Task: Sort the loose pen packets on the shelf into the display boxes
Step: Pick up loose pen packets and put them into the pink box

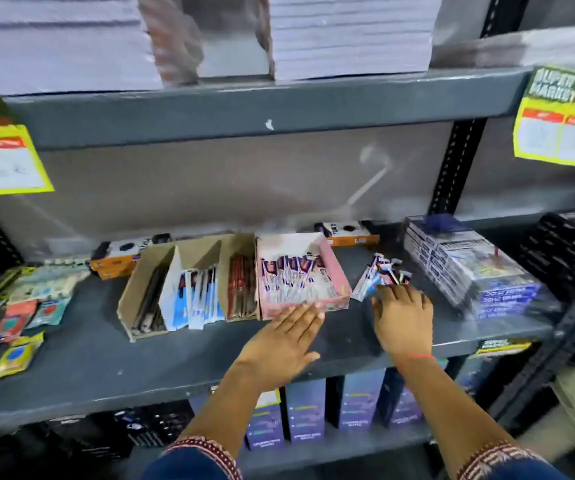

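A small heap of loose pen packets (379, 273) lies on the grey shelf (106, 358), just right of a pink display box (339, 271) that holds purple-and-white packets. My right hand (402, 317) reaches to the heap, fingers spread, fingertips touching its near edge. Flat and open, my left hand (284, 344) rests against the pink box's front wall. Left of it stands a brown cardboard display box (133, 289) with dividers, holding dark pens, blue-and-white packets and red pens.
Stacked wrapped packs (469, 268) stand right of the heap. Orange-and-white boxes (119, 258) lie behind the display boxes. Flat carded packets (16, 317) are spread at the left. Paper reams (348, 32) fill the shelf above; purple boxes (305, 410) stand below.
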`<state>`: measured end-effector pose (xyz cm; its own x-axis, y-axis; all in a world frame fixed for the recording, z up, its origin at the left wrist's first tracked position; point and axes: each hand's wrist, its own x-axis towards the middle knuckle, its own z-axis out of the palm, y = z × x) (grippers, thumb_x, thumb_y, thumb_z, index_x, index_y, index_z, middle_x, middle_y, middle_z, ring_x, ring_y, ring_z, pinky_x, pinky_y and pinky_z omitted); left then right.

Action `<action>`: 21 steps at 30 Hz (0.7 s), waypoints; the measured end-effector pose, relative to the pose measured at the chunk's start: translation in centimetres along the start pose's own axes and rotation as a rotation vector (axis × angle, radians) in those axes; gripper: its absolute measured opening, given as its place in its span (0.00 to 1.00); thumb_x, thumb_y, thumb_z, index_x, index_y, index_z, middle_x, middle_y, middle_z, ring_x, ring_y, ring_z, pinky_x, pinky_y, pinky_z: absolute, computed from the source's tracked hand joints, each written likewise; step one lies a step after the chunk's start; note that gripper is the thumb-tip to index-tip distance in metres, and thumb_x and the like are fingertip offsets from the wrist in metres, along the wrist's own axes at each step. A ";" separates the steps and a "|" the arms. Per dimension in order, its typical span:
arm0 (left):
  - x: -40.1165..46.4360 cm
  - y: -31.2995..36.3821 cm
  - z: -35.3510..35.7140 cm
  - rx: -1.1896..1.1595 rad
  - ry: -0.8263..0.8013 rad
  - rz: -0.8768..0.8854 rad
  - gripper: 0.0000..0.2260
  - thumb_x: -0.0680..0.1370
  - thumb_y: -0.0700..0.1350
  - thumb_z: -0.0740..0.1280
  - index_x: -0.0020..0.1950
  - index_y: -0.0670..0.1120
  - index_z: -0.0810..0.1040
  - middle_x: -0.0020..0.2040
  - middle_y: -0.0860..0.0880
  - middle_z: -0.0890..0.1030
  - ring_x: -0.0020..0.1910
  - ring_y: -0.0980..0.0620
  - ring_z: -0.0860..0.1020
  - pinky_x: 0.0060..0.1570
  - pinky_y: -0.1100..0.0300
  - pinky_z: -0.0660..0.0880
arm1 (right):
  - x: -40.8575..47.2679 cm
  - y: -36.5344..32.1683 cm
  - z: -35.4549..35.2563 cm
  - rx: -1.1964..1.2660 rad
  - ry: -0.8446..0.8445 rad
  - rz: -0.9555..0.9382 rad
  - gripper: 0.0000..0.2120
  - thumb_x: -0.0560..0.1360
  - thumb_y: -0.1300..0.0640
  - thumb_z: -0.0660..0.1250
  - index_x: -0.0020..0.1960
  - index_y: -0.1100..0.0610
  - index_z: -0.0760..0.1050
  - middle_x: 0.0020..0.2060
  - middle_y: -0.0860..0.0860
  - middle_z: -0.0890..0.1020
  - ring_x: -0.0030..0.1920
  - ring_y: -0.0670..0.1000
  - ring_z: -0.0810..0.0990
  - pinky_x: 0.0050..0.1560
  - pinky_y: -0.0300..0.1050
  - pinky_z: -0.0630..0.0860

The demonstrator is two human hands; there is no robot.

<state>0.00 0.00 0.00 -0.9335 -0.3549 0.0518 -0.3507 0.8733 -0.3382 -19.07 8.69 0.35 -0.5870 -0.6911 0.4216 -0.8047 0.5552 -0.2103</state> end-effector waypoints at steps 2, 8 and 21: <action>0.9 0.1 0.4 -0.038 -0.005 0.040 0.26 0.76 0.56 0.45 0.65 0.47 0.73 0.65 0.50 0.75 0.64 0.53 0.72 0.62 0.58 0.69 | 1.4 0.4 0.4 -0.037 -0.076 0.062 0.13 0.75 0.57 0.62 0.56 0.59 0.79 0.53 0.58 0.82 0.57 0.61 0.76 0.57 0.53 0.70; 1.9 0.0 3.7 -0.320 -0.090 0.035 0.29 0.80 0.59 0.48 0.75 0.46 0.44 0.77 0.48 0.47 0.75 0.51 0.48 0.70 0.61 0.42 | 6.0 0.1 1.8 0.082 -0.335 0.148 0.14 0.75 0.61 0.59 0.59 0.61 0.74 0.56 0.62 0.81 0.60 0.63 0.76 0.55 0.52 0.75; 1.7 0.0 4.1 -0.403 -0.025 0.002 0.30 0.79 0.61 0.49 0.75 0.46 0.46 0.77 0.48 0.48 0.75 0.53 0.45 0.68 0.63 0.34 | 9.9 -1.8 4.2 0.394 -0.460 0.513 0.21 0.72 0.69 0.60 0.65 0.66 0.62 0.46 0.62 0.81 0.44 0.62 0.81 0.33 0.49 0.78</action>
<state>-1.29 -1.99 -3.77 -0.9338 -0.3569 0.0268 -0.3550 0.9331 0.0572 -23.80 -1.10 1.20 -0.8019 -0.5626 -0.2011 -0.3451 0.7109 -0.6127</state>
